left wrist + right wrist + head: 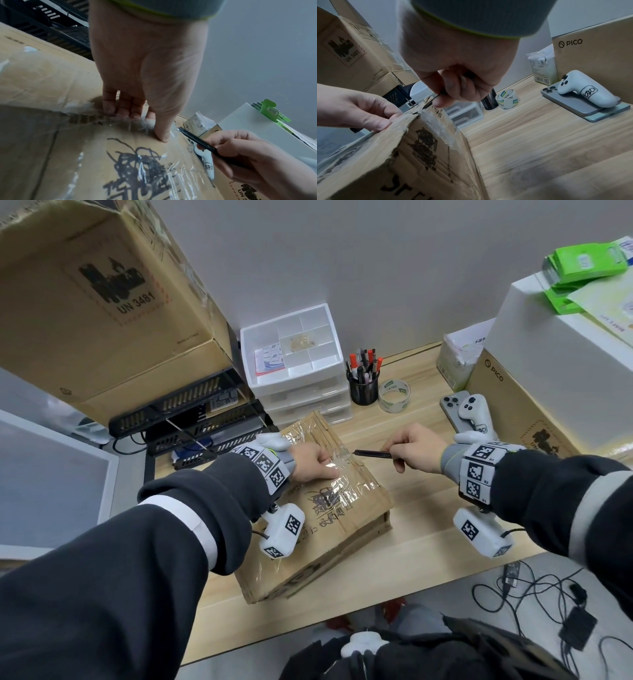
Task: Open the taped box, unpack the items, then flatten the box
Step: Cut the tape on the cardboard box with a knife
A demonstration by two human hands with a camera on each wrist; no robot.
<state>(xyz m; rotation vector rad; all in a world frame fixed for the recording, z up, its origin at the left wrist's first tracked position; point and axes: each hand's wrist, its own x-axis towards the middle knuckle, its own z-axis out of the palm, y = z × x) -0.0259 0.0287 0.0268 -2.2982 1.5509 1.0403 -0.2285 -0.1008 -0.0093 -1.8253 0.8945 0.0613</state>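
A brown cardboard box (342,529), sealed with clear tape (342,491) and marked with black scribble, lies on the wooden desk (431,529). My left hand (325,469) rests on the box top, fingertips (109,109) and thumb pressing on the tape. My right hand (394,455) grips a slim black utility knife (371,453) just right of the box. The knife's tip touches the taped top edge of the box (426,106), close to my left thumb. The same knife (197,140) shows in the left wrist view. The box flaps are closed.
Behind the box stand a white drawer unit (294,361), a pen cup (364,388) and a tape roll (394,395). A phone (452,409) with a white controller (474,410) on it lies beside a PICO carton (513,412). A big carton (102,302) tops a black rack at the left.
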